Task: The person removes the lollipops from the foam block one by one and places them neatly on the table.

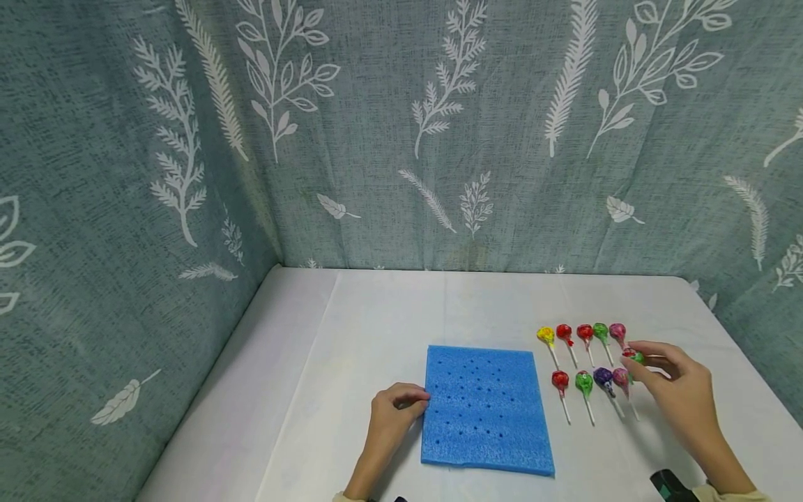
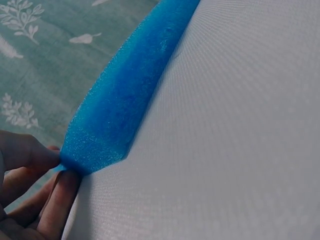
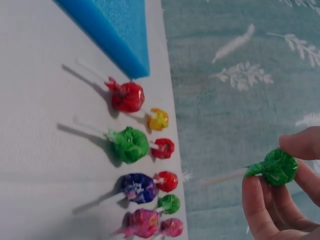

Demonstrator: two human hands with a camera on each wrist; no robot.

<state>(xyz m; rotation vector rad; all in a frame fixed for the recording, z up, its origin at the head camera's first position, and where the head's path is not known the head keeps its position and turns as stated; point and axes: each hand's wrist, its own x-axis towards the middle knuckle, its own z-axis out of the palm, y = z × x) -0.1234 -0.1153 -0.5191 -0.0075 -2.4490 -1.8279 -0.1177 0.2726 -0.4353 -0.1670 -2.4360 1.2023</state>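
A blue foam board point(image 1: 486, 411) with rows of small holes lies flat on the white table. My left hand point(image 1: 395, 411) pinches its left edge; the left wrist view shows thumb and fingers of that hand point(image 2: 35, 185) at the foam's edge point(image 2: 115, 105). To the right, my right hand point(image 1: 680, 390) holds a green-wrapped lollipop point(image 3: 280, 167) by its head between thumb and fingers, with the white stick pointing away. Other lollipops lie in two rows beside the board, among them a purple one point(image 1: 603, 378), a yellow one point(image 1: 546, 335) and a pink one point(image 3: 144, 223).
The white table point(image 1: 351, 314) meets a green leaf-patterned curtain point(image 1: 376, 139) at the back and left. A black object point(image 1: 671, 484) shows at the right wrist. In the near row lie a red lollipop point(image 1: 560, 380) and a green lollipop point(image 1: 584, 383).
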